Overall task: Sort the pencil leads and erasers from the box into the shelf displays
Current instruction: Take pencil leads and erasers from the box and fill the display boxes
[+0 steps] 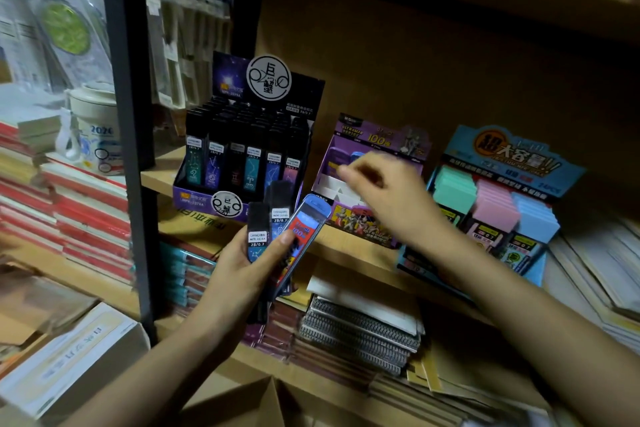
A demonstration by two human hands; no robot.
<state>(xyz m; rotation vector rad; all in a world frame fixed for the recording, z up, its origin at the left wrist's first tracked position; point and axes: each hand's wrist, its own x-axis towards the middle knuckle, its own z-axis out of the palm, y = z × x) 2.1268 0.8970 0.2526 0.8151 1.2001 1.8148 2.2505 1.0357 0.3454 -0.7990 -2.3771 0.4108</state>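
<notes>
My left hand grips a fan of lead cases below the shelf edge: two black cases marked 2B/0.7 and a blue and red case. A black display of constellation lead cases stands on the wooden shelf at the left. Beside it is a purple display with white dividers. My right hand hovers over that purple display, blurred, fingers loosely extended to the left; I see nothing in it. A blue display of green, pink and blue flat packs stands at the right.
A black metal post divides this shelf from stacked red notebooks and a white mug at the left. Spiral notebooks and paper stacks fill the shelf below. A cardboard box flap shows at the bottom.
</notes>
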